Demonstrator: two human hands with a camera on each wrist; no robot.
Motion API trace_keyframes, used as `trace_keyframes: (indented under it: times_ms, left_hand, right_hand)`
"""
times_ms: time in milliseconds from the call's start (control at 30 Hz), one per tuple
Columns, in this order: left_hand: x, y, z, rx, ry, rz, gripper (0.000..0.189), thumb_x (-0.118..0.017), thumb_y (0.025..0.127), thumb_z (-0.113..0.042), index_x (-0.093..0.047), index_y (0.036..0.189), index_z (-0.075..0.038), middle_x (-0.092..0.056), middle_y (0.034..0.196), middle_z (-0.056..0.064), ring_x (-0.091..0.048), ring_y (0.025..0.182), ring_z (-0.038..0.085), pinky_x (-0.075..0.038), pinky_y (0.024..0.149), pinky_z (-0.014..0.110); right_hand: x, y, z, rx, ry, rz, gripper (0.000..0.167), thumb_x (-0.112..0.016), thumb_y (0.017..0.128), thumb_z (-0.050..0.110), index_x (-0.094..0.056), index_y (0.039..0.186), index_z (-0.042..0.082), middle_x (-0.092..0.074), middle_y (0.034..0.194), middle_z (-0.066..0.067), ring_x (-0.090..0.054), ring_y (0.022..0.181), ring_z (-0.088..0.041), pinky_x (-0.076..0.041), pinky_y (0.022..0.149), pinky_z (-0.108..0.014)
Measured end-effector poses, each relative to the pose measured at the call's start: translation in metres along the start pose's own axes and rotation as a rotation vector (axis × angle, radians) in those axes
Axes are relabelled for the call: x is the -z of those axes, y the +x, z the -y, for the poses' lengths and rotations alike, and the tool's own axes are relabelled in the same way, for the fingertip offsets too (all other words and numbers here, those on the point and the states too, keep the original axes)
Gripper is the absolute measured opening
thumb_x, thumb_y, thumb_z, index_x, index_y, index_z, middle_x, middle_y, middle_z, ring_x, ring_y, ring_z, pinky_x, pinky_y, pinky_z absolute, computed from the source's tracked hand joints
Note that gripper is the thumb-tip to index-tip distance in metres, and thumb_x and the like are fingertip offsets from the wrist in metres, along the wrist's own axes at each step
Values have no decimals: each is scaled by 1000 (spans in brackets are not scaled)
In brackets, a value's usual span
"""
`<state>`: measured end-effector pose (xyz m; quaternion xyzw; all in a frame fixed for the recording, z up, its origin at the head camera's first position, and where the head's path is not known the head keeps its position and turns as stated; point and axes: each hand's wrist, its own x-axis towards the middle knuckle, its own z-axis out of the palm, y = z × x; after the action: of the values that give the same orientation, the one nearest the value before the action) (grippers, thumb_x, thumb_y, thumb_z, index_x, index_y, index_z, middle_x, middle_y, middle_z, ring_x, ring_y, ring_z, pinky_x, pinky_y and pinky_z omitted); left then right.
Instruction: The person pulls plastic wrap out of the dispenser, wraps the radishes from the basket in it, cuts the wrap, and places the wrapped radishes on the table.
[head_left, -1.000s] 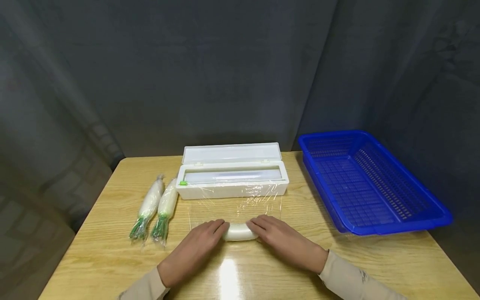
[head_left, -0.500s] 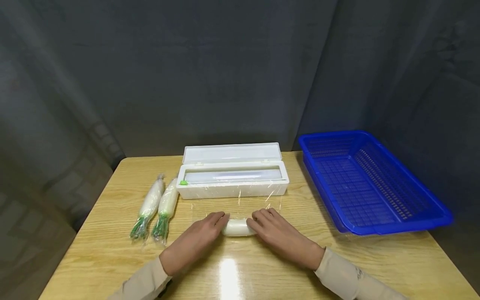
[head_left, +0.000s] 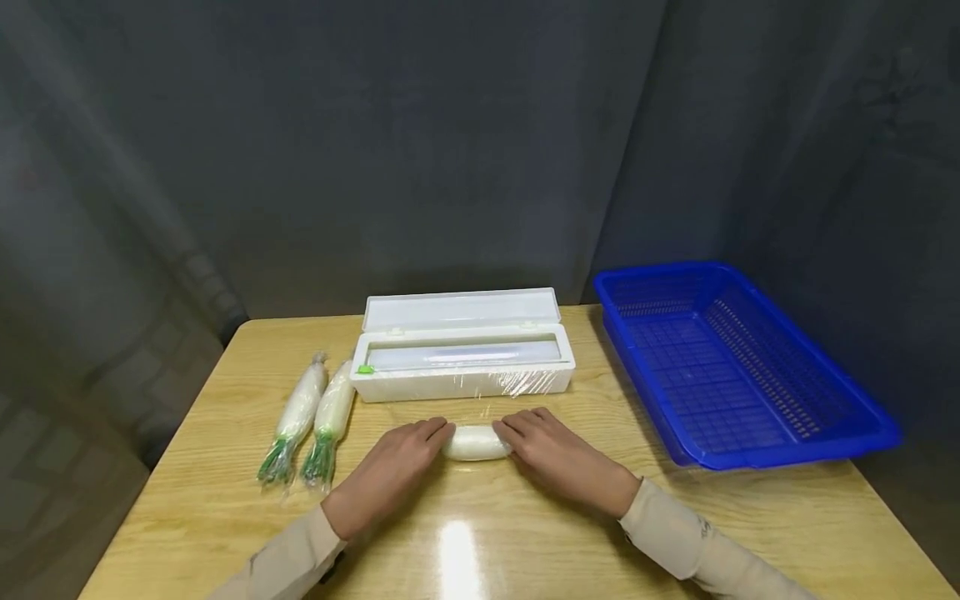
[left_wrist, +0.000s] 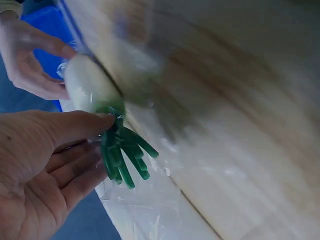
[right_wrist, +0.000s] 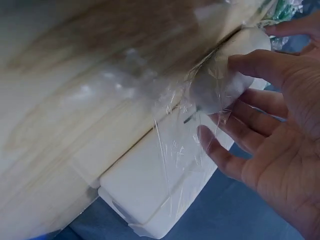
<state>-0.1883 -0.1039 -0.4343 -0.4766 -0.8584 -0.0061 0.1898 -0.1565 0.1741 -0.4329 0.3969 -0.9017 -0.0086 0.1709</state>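
Observation:
A white radish (head_left: 477, 443) lies crosswise on the table, with clear cling film around it. My left hand (head_left: 397, 460) holds its leafy end, and in the left wrist view the thumb and fingers pinch where the cut green stalks (left_wrist: 122, 150) begin. The other end is gripped by my right hand (head_left: 564, 457), thumb on top and fingers curled beneath. Loose film (right_wrist: 172, 150) spreads past the radish at that end. Just beyond both hands stands a white cling film box (head_left: 461, 385), lid up, the roll (head_left: 465, 354) visible inside.
Two wrapped white radishes, one outer (head_left: 300, 408) and one inner (head_left: 335, 408), lie left of the box with green stalks toward me. A blue plastic basket (head_left: 652, 379) stands at the right. Dark curtain (head_left: 420, 150) hangs behind the wooden table (head_left: 375, 558).
Both hands have rolled the radish away from me, nearer the box. The stretch of film between radish and box has become shorter. Box, basket and wrapped radishes stay where they were.

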Motion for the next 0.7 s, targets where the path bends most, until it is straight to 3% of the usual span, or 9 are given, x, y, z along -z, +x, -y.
trace_keyframes:
  times_ms: [133,267,367,467,700]
  left_hand:
    - [-5,1,4,16,-23,-18,47,-79,80,17,-66,122,0,-71,115,12,-73,93,22,-63,77,31]
    - [-8,2,8,29,-91,-11,45,-77,83,16,-66,124,1,-71,114,11,-74,93,20,-62,74,30]
    - [-8,2,11,44,-176,1,45,-78,86,13,-66,128,2,-72,118,12,-74,98,22,-62,78,32]
    - [-8,1,13,57,-237,-4,47,-81,86,7,-66,131,2,-72,121,14,-74,104,25,-62,83,35]
    - [-9,2,15,51,-203,10,46,-76,88,13,-63,132,3,-71,121,14,-73,106,25,-62,85,33]
  right_hand:
    - [-4,1,-2,-11,-1,-57,41,-77,94,9,-63,131,0,-67,126,-11,-65,117,-25,-53,101,-41]
    - [-7,3,-2,-19,-35,-88,33,-73,90,-3,-62,120,3,-66,119,-9,-65,111,-25,-54,98,-39]
    - [-8,4,-3,-30,-38,-75,33,-72,86,-11,-63,115,4,-66,113,-7,-65,103,-22,-56,93,-37]
    - [-8,5,-6,-31,-25,-58,30,-75,88,-8,-63,112,4,-67,109,-6,-66,99,-20,-58,89,-34]
    - [-6,8,-15,3,-14,-28,23,-78,93,5,-64,111,3,-69,104,-6,-69,94,-18,-60,83,-29]
